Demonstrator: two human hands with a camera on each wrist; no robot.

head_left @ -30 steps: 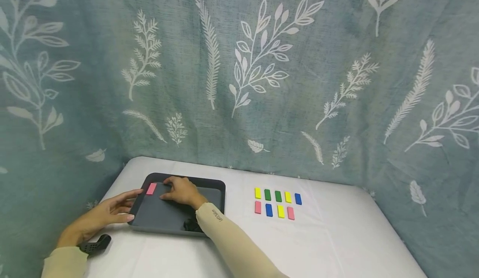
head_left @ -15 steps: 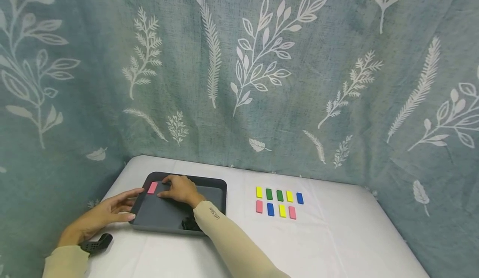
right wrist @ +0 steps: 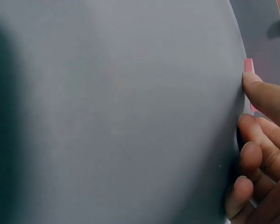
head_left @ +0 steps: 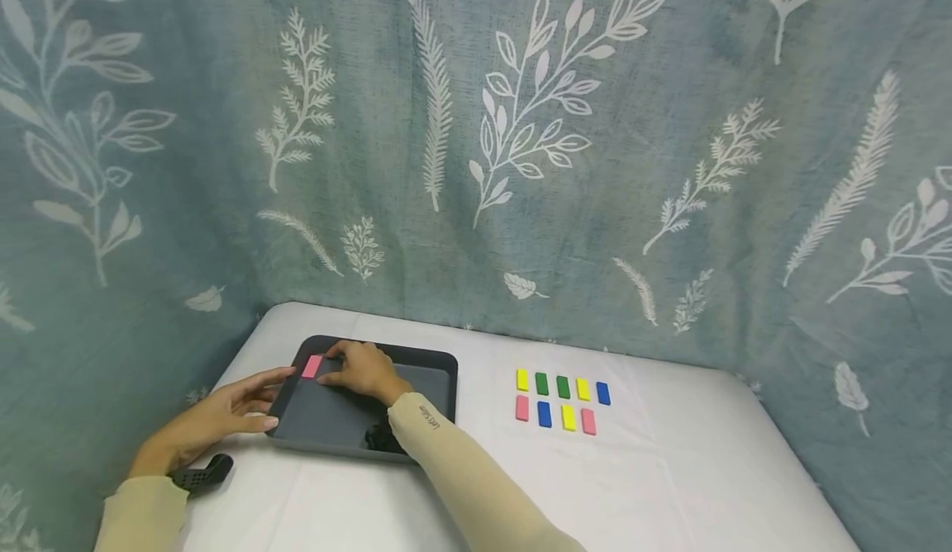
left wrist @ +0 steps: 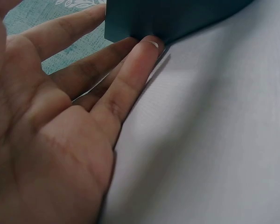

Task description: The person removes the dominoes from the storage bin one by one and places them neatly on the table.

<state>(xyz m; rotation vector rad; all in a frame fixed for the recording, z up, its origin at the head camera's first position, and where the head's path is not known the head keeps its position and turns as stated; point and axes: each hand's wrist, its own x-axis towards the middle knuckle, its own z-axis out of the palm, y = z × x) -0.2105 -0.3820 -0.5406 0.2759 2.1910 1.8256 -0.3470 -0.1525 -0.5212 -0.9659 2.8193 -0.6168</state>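
A grey tray (head_left: 335, 420) lies on the left part of the white table. Near its far left corner is a pink block (head_left: 312, 366), flat on the tray floor. My right hand (head_left: 366, 370) is over the tray just right of that block, thumb and index finger spread apart. In the right wrist view the thumb overlaps the pink block (right wrist: 248, 65), and the other fingers are loosely bent. At the tray's left side is my left hand (head_left: 216, 416), its fingertips right at the outer wall and the thumb near the front corner. Its fingers (left wrist: 130, 79) are extended.
Right of the tray, two rows of small blocks lie on the table: yellow (head_left: 523, 380), green (head_left: 541, 383), blue (head_left: 603, 393) and pink (head_left: 522, 408). A black device (head_left: 202, 475) is on the left wrist. Behind the table hangs a leaf-patterned curtain (head_left: 446, 271).
My right hand has shifted slightly left, closer to the pink block in the tray. The left hand keeps its place at the tray. The head view has turned a little.
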